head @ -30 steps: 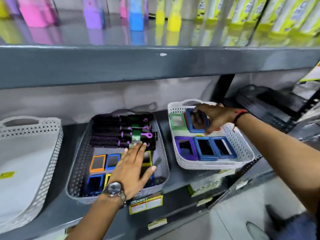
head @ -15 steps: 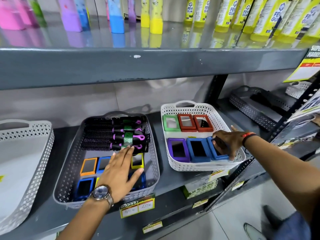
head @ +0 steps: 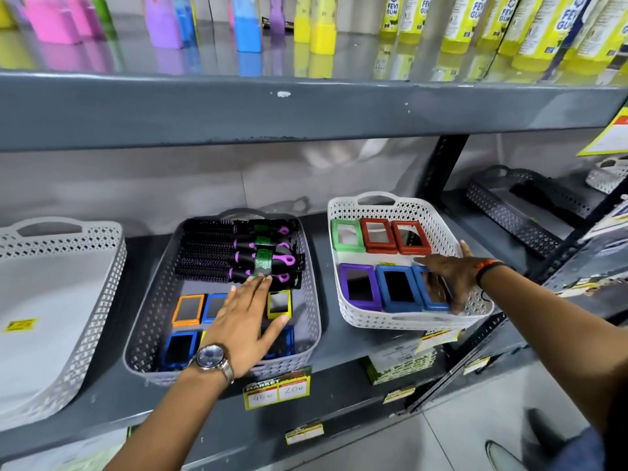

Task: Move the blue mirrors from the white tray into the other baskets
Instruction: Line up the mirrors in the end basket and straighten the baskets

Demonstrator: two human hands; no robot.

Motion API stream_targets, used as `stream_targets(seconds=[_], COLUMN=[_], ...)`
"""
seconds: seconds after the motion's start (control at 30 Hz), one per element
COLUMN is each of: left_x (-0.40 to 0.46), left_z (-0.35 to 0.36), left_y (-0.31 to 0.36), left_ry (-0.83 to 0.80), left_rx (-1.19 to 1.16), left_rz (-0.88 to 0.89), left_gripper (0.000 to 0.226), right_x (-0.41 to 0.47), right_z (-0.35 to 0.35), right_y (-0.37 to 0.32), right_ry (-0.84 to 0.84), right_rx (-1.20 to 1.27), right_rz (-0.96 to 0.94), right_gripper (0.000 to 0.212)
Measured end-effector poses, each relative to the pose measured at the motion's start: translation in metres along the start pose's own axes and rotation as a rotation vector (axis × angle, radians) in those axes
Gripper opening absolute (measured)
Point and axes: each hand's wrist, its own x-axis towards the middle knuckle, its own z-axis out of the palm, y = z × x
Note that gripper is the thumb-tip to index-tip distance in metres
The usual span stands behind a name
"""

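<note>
Fingers (head: 438, 266) of our right hand (head: 452, 277) have now come down spread on the rightmost blue mirror (head: 433, 290) in the white tray (head: 407, 321), so we judge its pickup begins, while our left hand (head: 241, 321) rests spread over the grey basket (head: 153, 307).

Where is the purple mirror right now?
In the head view, the purple mirror lies at the front left of the white tray, beside a blue mirror and in front of the green mirror.

— Right hand (head: 453, 274)?
— Spread flat over the rightmost blue mirror (head: 433, 291) in the white tray (head: 390, 321), touching it. Second blue mirror (head: 398, 287) just left of the fingers.
— Left hand (head: 245, 326)?
— Open, palm down over the grey basket (head: 149, 321); hairbrushes (head: 234, 251) at its fingertips, orange mirror (head: 188, 309) just left.
</note>
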Motion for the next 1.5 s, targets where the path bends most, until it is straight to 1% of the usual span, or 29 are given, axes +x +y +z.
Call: stream_targets(seconds=[0.07,0.13,0.23,0.3,0.33,0.4,0.43,0.47,0.53,0.63,0.7,0.77,0.87,0.93,0.97,1.03,1.1,1.17,1.3,1.4,1.5], left_x=[0.001,0.002,0.008,0.014,0.019,0.033,0.041,0.050,0.069,0.097,0.116,0.132,0.145,0.147,0.147,0.148,0.152,0.151,0.143,0.142,0.143], left_z=[0.002,0.003,0.001,-0.002,-0.004,-0.004,-0.003,-0.001,0.005,0.016,0.026,0.036,0.048,0.055,0.059,0.068,0.074,0.077,0.084,0.091,0.095], left_y=[-0.001,-0.002,0.003,0.019,0.031,0.057,0.069,0.081,0.102,0.124,0.131,0.133,0.129,0.126,0.124,0.119,0.117,0.119,0.137,0.148,0.155], left_ry=[-0.012,-0.026,-0.045,-0.018,-0.001,0.015,0.016,0.034,0.058,0.027,0.051,0.114,0.154,0.141,0.104,0.045,0.050,0.094,0.229,0.269,0.281], left_rx=[-0.002,-0.007,-0.046,-0.094,-0.130,-0.192,-0.219,-0.247,-0.304,-0.500,-0.685,-0.802,-0.821,-0.844,-0.862,-0.917,-0.988,-1.035,-1.134,-1.206,-1.211], left_rz=[0.011,0.014,0.035,0.049,0.061,0.092,0.107,0.122,0.126,0.038,-0.079,-0.232,-0.474,-0.551,-0.583,-0.615,-0.632,-0.644,-0.677,-0.690,-0.710], left_gripper=[0.128,0.128,0.131,0.126,0.116,0.079,0.066,0.060,0.058,0.057,0.056,0.049,0.041,0.039,0.039,0.037,0.033,0.032,0.032,0.035,0.038], right_x=[0.003,0.008,0.018,0.023,0.024,0.024,0.023,0.023,0.022,0.027,0.032,0.036,0.040,0.040,0.040,0.040,0.041,0.044,0.051,0.052,0.054], right_z=[-0.004,-0.010,-0.015,-0.010,-0.007,0.001,0.004,0.008,0.015,0.025,0.030,0.033,0.035,0.036,0.036,0.038,0.037,0.036,0.029,0.023,0.017], right_y=[-0.003,-0.006,-0.006,0.000,0.003,0.012,0.017,0.021,0.029,0.038,0.038,0.038,0.039,0.042,0.043,0.045,0.048,0.053,0.067,0.075,0.079], right_ry=[0.009,0.034,0.104,0.190,0.241,0.333,0.372,0.406,0.434,0.442,0.452,0.479,0.548,0.568,0.579,0.612,0.625,0.642,0.619,0.607,0.580], right_rx=[-0.031,-0.008,0.048,0.091,0.118,0.155,0.168,0.186,0.250,0.408,0.515,0.599,0.712,0.766,0.784,0.823,0.843,0.871,0.968,0.999,0.982], right_rz=[0.000,-0.009,-0.008,0.018,0.035,0.072,0.093,0.118,0.181,0.229,0.225,0.222,0.243,0.264,0.264,0.255,0.267,0.260,0.217,0.156,0.133], right_gripper=[0.122,0.120,0.105,0.091,0.084,0.076,0.074,0.074,0.074,0.073,0.070,0.067,0.067,0.065,0.061,0.053,0.047,0.045,0.049,0.047,0.048])
